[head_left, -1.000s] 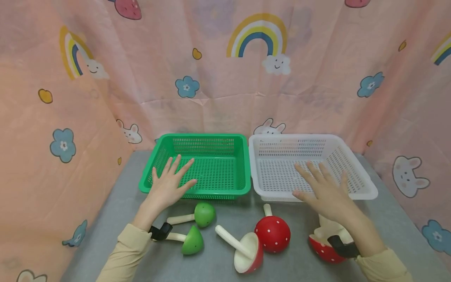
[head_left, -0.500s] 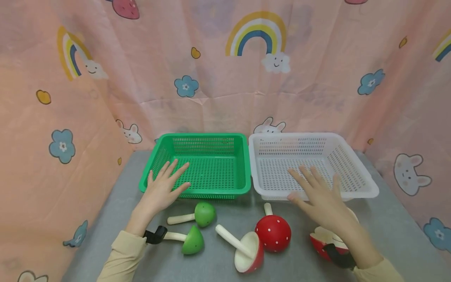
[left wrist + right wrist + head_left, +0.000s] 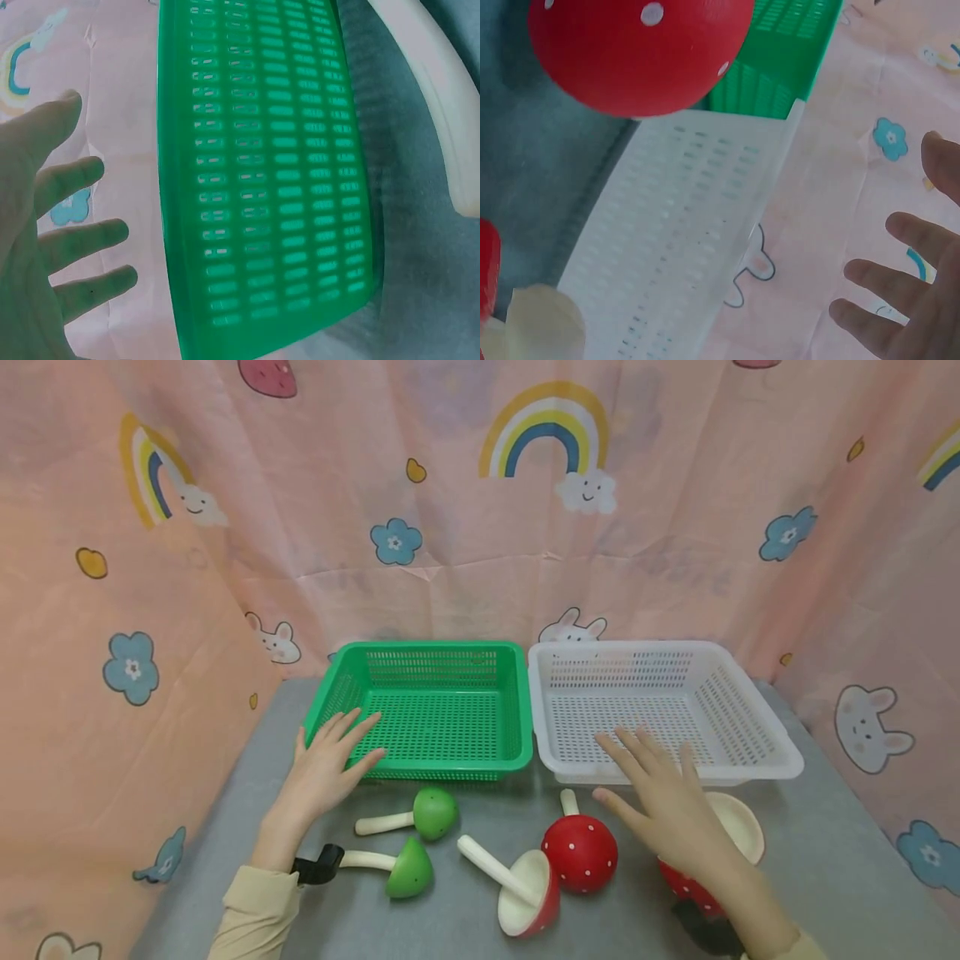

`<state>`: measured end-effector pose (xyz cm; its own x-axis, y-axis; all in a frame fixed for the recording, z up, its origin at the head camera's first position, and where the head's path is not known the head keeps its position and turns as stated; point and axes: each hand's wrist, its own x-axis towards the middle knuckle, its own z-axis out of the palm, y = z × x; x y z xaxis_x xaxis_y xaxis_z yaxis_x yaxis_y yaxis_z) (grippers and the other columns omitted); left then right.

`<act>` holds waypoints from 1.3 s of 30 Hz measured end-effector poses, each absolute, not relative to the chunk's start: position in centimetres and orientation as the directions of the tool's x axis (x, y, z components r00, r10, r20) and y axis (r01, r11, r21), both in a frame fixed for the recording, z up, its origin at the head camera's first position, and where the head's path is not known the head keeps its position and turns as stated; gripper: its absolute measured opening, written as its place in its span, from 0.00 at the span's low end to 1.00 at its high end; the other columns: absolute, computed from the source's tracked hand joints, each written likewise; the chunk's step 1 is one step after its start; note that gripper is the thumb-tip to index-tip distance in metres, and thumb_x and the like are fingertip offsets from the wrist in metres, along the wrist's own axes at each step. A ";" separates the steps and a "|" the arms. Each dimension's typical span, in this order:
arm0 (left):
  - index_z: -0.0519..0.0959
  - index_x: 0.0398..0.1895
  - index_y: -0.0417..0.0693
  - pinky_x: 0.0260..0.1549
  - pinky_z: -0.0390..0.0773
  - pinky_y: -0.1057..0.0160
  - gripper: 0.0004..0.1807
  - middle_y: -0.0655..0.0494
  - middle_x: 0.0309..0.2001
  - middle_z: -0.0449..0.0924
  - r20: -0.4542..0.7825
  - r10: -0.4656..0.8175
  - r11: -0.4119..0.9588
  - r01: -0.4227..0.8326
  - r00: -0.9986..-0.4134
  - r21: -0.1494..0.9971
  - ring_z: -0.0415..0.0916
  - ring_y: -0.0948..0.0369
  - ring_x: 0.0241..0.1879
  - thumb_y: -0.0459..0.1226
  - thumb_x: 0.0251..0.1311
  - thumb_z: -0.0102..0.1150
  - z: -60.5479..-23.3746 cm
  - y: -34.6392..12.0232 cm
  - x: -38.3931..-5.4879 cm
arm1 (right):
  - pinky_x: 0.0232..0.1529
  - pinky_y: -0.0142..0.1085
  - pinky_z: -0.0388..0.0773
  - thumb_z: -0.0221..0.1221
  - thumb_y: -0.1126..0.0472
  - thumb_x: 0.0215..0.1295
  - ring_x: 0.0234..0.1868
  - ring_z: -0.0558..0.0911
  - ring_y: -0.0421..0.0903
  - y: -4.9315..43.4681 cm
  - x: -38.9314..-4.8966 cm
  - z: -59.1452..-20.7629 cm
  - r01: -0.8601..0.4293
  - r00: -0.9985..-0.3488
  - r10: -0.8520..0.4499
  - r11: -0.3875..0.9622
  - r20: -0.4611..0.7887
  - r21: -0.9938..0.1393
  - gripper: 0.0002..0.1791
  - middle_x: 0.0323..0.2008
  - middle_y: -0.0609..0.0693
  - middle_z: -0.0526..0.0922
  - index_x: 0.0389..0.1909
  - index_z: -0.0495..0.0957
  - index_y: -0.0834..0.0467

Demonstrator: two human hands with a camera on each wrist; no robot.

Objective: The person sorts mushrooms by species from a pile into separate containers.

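Note:
My left hand [image 3: 321, 781] hovers with fingers spread over the near left corner of the green basket [image 3: 420, 768], holding nothing. Two green-capped toy mushrooms, an upper one [image 3: 435, 814] and a lower one [image 3: 409, 870], lie right of its wrist. My right hand [image 3: 667, 810], also spread and holding nothing, is above the front rim of the white basket [image 3: 765, 771]. To its left lie a red spotted toy mushroom [image 3: 580, 853] and another tipped with its cream underside [image 3: 528, 893] showing. Beneath the right forearm, more red spotted cap [image 3: 686, 887] and a cream disc [image 3: 738, 827] are partly hidden.
Both baskets stand side by side at the back of the grey table [image 3: 465, 935]. A pink patterned curtain [image 3: 465, 593] rises behind them and along both sides. In the right wrist view, a red cap [image 3: 645, 52] stands close before the white basket [image 3: 667, 225].
Both hands have drawn left and slightly back toward the person, fingers still spread. The cream disc has come out from behind the right arm. The mushrooms and baskets have stayed put.

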<state>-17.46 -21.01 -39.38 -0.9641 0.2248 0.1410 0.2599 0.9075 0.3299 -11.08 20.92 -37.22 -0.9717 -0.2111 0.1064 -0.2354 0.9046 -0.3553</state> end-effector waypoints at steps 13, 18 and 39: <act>0.69 0.67 0.56 0.67 0.40 0.27 0.27 0.44 0.68 0.66 0.161 0.182 0.897 0.231 -0.970 0.376 0.59 0.42 0.68 0.52 0.67 0.51 -40.3 -22.3 -16.7 | 0.71 0.67 0.41 0.63 0.46 0.60 0.72 0.58 0.61 18.3 -9.6 -38.3 -0.336 -0.938 -0.266 0.858 0.224 -0.389 0.38 0.69 0.56 0.65 0.71 0.61 0.43; 0.71 0.66 0.54 0.67 0.42 0.28 0.26 0.43 0.67 0.68 0.177 0.159 0.901 0.216 -0.971 0.377 0.61 0.42 0.67 0.50 0.66 0.55 -40.4 -22.5 -16.4 | 0.70 0.67 0.48 0.65 0.48 0.57 0.69 0.64 0.57 17.3 -9.0 -38.7 -0.362 -0.927 -0.281 0.841 0.248 -0.403 0.37 0.66 0.53 0.70 0.68 0.65 0.45; 0.79 0.56 0.51 0.60 0.62 0.35 0.23 0.48 0.53 0.79 0.309 0.108 0.886 0.232 -0.945 0.401 0.72 0.45 0.57 0.45 0.58 0.65 -41.7 -23.3 -15.9 | 0.55 0.30 0.75 0.68 0.46 0.55 0.55 0.76 0.39 16.2 -6.9 -42.8 -0.744 -0.635 -0.592 0.640 0.496 -0.190 0.24 0.55 0.40 0.79 0.53 0.78 0.44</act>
